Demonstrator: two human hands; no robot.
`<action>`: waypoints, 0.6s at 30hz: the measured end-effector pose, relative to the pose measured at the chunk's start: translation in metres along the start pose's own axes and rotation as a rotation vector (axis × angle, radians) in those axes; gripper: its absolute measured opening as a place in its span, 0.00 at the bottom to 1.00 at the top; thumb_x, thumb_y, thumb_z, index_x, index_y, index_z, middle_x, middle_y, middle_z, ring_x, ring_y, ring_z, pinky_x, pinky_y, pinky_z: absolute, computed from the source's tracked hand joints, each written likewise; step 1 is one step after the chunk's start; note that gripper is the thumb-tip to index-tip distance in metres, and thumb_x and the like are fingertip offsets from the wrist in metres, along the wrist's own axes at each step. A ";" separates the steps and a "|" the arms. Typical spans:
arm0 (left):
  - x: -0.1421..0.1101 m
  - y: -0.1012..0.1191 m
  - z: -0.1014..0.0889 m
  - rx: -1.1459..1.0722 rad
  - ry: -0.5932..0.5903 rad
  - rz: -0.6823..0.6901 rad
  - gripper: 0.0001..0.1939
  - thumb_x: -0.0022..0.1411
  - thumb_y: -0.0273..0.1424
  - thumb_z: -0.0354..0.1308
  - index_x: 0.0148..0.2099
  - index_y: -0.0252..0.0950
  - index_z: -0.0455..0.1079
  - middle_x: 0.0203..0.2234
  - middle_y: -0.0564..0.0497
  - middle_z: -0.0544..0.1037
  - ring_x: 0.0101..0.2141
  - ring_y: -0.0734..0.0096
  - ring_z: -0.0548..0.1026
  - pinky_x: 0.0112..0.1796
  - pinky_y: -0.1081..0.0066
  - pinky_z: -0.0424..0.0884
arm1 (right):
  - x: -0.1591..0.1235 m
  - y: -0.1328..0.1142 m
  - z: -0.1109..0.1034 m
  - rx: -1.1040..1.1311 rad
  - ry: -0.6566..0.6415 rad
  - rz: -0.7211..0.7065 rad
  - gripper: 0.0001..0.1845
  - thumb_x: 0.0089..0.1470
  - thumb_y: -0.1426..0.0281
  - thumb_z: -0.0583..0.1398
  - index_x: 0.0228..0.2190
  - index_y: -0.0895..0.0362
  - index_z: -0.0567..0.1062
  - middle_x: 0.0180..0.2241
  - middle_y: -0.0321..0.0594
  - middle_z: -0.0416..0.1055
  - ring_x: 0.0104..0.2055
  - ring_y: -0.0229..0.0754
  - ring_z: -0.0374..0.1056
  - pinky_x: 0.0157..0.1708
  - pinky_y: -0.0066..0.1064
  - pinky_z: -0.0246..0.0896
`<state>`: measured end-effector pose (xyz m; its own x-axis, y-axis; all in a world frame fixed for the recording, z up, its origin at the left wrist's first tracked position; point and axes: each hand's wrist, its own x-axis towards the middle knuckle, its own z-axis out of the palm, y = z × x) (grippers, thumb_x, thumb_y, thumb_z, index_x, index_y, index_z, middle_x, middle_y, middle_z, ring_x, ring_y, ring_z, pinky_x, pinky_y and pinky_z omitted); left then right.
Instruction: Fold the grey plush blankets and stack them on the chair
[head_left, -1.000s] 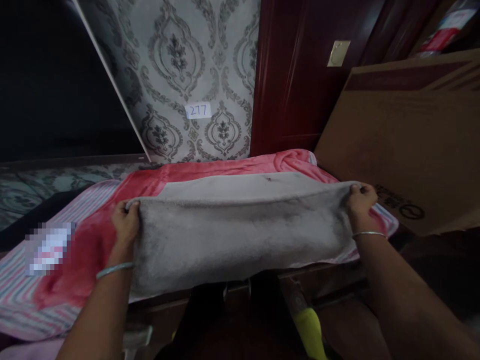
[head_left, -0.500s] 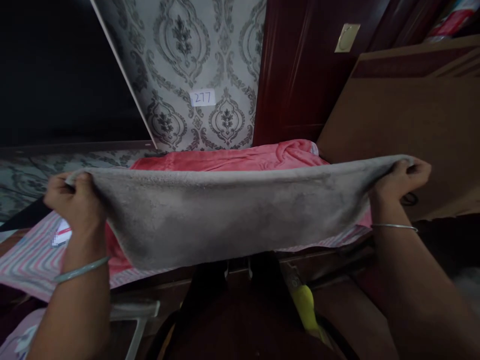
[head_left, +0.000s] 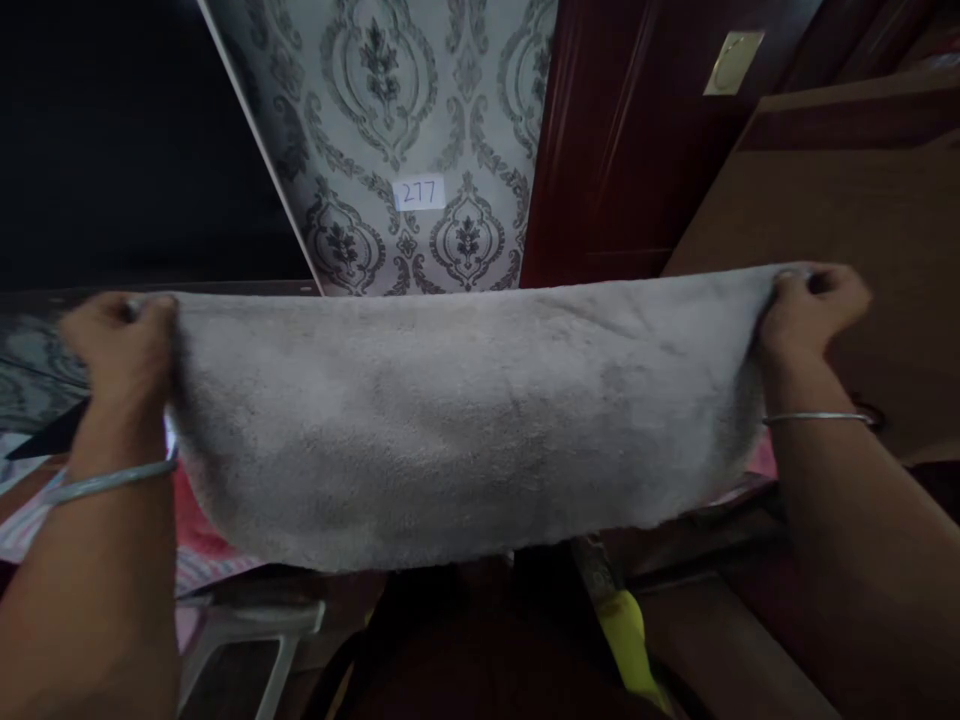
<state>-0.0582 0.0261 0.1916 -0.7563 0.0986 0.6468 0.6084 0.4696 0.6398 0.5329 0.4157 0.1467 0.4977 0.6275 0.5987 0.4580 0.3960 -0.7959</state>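
Observation:
A grey plush towel stretches between my two hands, its upper edge pulled nearly straight and its lower part hanging down. My left hand is closed on the upper left corner. At the upper right corner, my right hand pinches the cloth. Behind the towel, a pink-red cloth shows only at the sides. Under it, part of a striped cloth is visible at the lower left; the towel hides most of both.
A dark screen fills the upper left, beside patterned wallpaper with a "277" label. A large cardboard box leans at right before a dark red door. A white stool frame and a yellow object are below.
Both hands have risen and moved slightly apart, lifting the towel. More of its surface faces me, and it covers most of the pink-red cloth that showed behind it.

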 end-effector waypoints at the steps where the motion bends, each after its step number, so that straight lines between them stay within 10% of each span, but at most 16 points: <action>1: 0.000 0.002 0.013 0.028 -0.055 -0.030 0.10 0.56 0.33 0.58 0.28 0.31 0.64 0.22 0.59 0.60 0.27 0.79 0.61 0.45 0.64 0.69 | -0.006 0.003 0.015 -0.024 -0.057 0.053 0.07 0.49 0.82 0.57 0.31 0.62 0.70 0.31 0.37 0.63 0.36 0.38 0.60 0.41 0.34 0.57; 11: -0.028 -0.042 0.141 0.104 -0.337 -0.264 0.17 0.56 0.31 0.62 0.21 0.39 0.58 0.16 0.59 0.55 0.30 0.70 0.63 0.44 0.67 0.63 | -0.069 0.058 0.099 -0.240 -0.302 0.310 0.09 0.45 0.78 0.60 0.22 0.54 0.66 0.23 0.31 0.57 0.32 0.40 0.57 0.42 0.36 0.56; 18: -0.033 -0.057 0.133 0.063 -0.194 -0.147 0.16 0.58 0.30 0.58 0.22 0.39 0.57 0.16 0.60 0.56 0.25 0.72 0.57 0.36 0.68 0.60 | -0.064 0.057 0.085 -0.098 -0.189 0.243 0.08 0.43 0.80 0.59 0.23 0.56 0.68 0.24 0.31 0.60 0.29 0.39 0.59 0.42 0.37 0.60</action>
<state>-0.1000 0.1123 0.0786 -0.8711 0.1892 0.4532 0.4772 0.5445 0.6898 0.4648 0.4548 0.0552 0.4600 0.8126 0.3579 0.4162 0.1588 -0.8953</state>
